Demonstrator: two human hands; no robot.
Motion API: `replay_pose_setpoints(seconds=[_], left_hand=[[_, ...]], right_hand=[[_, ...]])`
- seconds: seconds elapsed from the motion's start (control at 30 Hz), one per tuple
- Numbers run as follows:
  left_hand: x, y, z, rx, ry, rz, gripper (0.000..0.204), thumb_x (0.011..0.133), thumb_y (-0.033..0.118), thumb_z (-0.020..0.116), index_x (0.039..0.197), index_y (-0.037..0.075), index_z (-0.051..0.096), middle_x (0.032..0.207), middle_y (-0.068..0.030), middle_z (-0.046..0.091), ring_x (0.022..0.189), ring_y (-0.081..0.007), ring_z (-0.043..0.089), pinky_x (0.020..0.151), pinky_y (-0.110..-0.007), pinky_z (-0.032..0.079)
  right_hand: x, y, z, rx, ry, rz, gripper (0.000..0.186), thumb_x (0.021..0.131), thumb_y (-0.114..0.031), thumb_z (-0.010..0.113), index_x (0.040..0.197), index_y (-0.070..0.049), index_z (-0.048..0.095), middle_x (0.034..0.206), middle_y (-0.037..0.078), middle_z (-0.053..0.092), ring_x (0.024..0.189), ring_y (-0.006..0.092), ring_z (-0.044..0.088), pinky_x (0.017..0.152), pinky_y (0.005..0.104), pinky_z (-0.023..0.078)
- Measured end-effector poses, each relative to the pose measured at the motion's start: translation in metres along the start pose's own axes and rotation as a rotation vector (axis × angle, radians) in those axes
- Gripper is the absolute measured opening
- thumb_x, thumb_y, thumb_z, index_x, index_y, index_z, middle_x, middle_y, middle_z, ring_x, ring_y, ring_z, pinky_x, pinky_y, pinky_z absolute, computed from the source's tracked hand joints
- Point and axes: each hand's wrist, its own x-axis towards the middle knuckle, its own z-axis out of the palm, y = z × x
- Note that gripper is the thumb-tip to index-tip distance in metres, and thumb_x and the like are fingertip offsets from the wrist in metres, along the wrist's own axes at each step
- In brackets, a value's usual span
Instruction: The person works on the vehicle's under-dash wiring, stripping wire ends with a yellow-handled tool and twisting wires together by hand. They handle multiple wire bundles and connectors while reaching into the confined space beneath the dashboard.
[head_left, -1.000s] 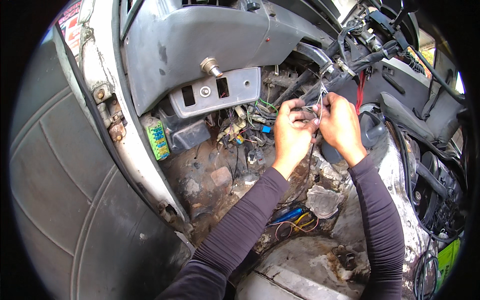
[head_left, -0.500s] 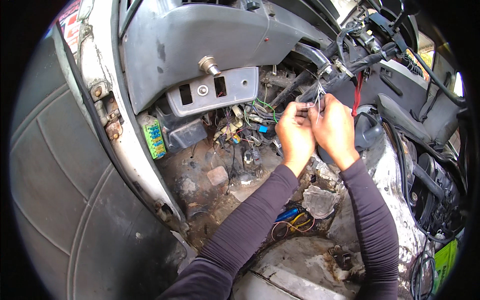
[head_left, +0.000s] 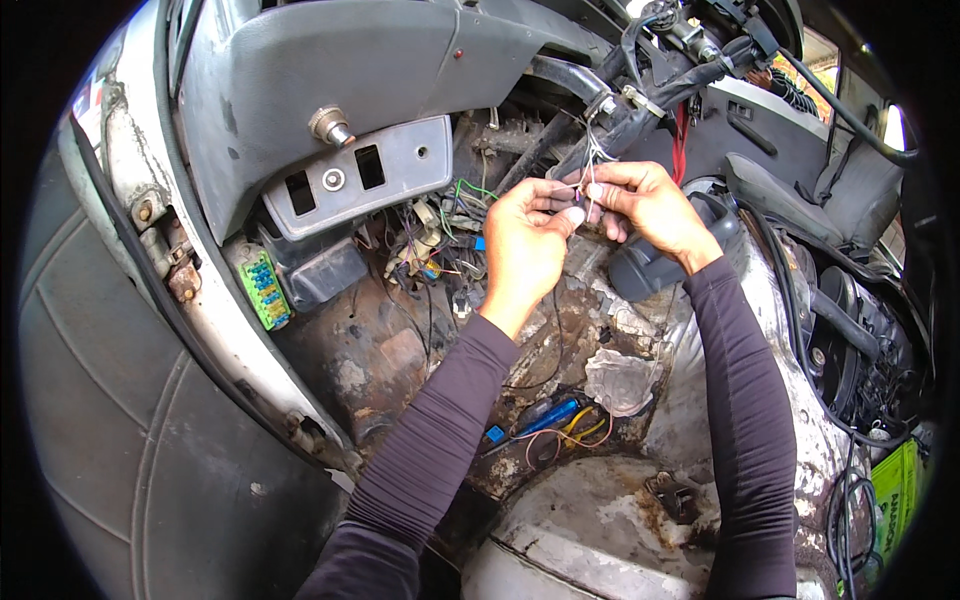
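Thin white wires [head_left: 597, 146] hang down from below the steering column and run into my fingers. My left hand [head_left: 532, 235] pinches wire ends between thumb and fingertips. Close beside it, my right hand [head_left: 650, 205] grips the same wires, its thumb and forefinger pressed together. The fingertips cover where the wire ends meet. To the left of my hands lies a tangled wiring harness [head_left: 425, 250] with loose connectors under the dashboard. A red wire bundle [head_left: 681, 145] dangles to the right of the column.
A green fuse box [head_left: 263, 290] is fixed by the door frame. Under the grey dashboard [head_left: 330, 75] hangs a switch panel [head_left: 357, 180]. On the rusty floor lie a blue-handled screwdriver [head_left: 545, 418], yellow-handled pliers [head_left: 578, 425] and a loop of pinkish wire [head_left: 603, 440].
The view has shifted right, so the cabin appears further left. My hands have moved slightly apart and turned, with the wires still between the fingertips.
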Motion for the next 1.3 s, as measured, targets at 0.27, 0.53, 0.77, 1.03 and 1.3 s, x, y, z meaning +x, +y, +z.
replay_pose_setpoints(seconds=[0.27, 0.53, 0.77, 1.03, 1.3], left_hand=[[0.003, 0.004, -0.005, 0.008, -0.123, -0.098, 0.039, 0.092, 0.000, 0.075, 0.128, -0.003, 0.063, 0.098, -0.0074, 0.076, 0.078, -0.0112, 0.068, 0.062, -0.024, 0.053], [0.014, 0.001, -0.013, 0.122, -0.165, 0.067, 0.035, 0.086, 0.001, 0.083, 0.119, 0.000, 0.072, 0.093, -0.0079, 0.078, 0.077, -0.0105, 0.071, 0.060, -0.024, 0.055], [0.019, -0.003, -0.015, 0.217, -0.143, 0.071, 0.031, 0.089, -0.001, 0.074, 0.120, -0.003, 0.072, 0.097, -0.0098, 0.078, 0.077, -0.0128, 0.074, 0.061, -0.023, 0.057], [0.025, -0.021, -0.009, 0.267, 0.094, 0.239, 0.016, 0.082, 0.002, 0.072, 0.095, -0.001, 0.081, 0.077, -0.0130, 0.078, 0.069, -0.0141, 0.073, 0.066, -0.030, 0.056], [0.010, 0.004, -0.004, 0.361, 0.098, 0.253, 0.017, 0.082, 0.012, 0.082, 0.095, 0.000, 0.082, 0.075, -0.0118, 0.077, 0.065, -0.0122, 0.069, 0.063, -0.031, 0.055]], right_hand=[[0.007, 0.009, -0.008, 0.093, -0.024, 0.013, 0.019, 0.101, -0.010, 0.067, 0.112, 0.002, 0.075, 0.083, 0.004, 0.072, 0.069, 0.0092, 0.065, 0.058, 0.0235, 0.051], [0.006, 0.009, 0.001, -0.161, 0.033, -0.141, 0.023, 0.097, -0.024, 0.073, 0.094, -0.002, 0.075, 0.074, 0.000, 0.067, 0.067, 0.0068, 0.060, 0.058, 0.0245, 0.046], [0.007, 0.010, 0.037, -0.482, 0.360, -0.280, 0.020, 0.090, -0.021, 0.075, 0.089, -0.002, 0.071, 0.076, 0.003, 0.070, 0.069, 0.0090, 0.064, 0.064, 0.0298, 0.051], [0.003, -0.001, 0.081, -0.527, 0.723, -0.516, 0.026, 0.081, -0.016, 0.078, 0.093, 0.003, 0.066, 0.075, 0.022, 0.067, 0.067, 0.0374, 0.067, 0.064, 0.0436, 0.052], [-0.009, -0.001, 0.064, -0.731, 0.625, -0.238, 0.030, 0.092, -0.029, 0.075, 0.096, 0.001, 0.072, 0.070, 0.005, 0.064, 0.064, 0.0117, 0.060, 0.061, 0.0324, 0.049]])
